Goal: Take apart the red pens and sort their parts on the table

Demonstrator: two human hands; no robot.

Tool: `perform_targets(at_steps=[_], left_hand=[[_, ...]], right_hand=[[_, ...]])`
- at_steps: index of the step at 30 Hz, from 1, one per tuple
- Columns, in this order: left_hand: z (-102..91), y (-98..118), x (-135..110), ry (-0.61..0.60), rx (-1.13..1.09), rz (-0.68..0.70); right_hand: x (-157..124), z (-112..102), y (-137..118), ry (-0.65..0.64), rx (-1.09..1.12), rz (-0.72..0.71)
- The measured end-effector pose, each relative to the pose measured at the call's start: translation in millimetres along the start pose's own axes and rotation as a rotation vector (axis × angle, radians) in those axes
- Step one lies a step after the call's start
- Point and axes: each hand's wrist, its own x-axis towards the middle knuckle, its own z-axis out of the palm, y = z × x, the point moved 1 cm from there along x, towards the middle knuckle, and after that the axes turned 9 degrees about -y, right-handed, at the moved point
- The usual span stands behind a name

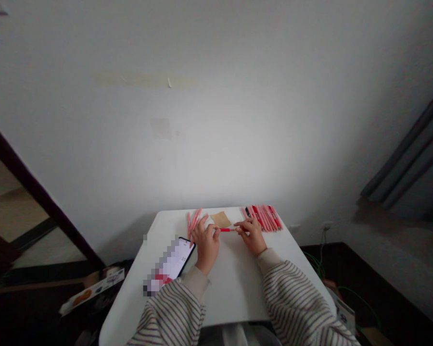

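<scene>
A slim red pen (224, 230) lies level between my two hands above the white table. My left hand (206, 244) pinches its left end between thumb and fingertips. At the other end, the fingertips of my right hand (253, 236) are closed on the pen, hiding the tip. Just behind the pen lies a square of brown paper (221, 219). Several pink pens (194, 220) rest beyond my left hand. To the right, near my right hand, a row of pink, red and dark pens (266, 217) lies side by side.
A phone (182, 254) with a lit screen lies left of my left wrist on the white table (234, 293). The table's far edge meets a pale wall (231, 144). Green cables (315, 264) and boxes are on the floor to the right.
</scene>
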Motion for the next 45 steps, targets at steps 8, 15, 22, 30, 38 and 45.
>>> perform_targets(at_steps=[8,15,22,30,38,45], left_hand=[[-1.7,1.8,-0.4,-0.007,-0.019,-0.013],[0.8,1.0,-0.2,-0.014,-0.042,-0.007],[2.6,-1.8,0.3,-0.007,-0.06,-0.009],[-0.7,0.0,1.0,0.015,-0.073,-0.003],[-1.7,0.9,1.7,0.021,-0.089,-0.007],[0.6,-1.5,1.0,0.03,-0.084,0.004]], right_hand=[[-0.7,2.0,-0.1,0.011,-0.017,0.013],[-0.3,1.7,-0.1,-0.042,-0.064,0.016],[-0.5,3.7,1.4,-0.017,-0.034,0.063],[-0.2,0.2,-5.5,-0.072,-0.13,0.042],[0.9,-0.5,-5.9,-0.101,-0.102,0.088],[0.1,0.2,-3.6,-0.11,-0.084,0.089]])
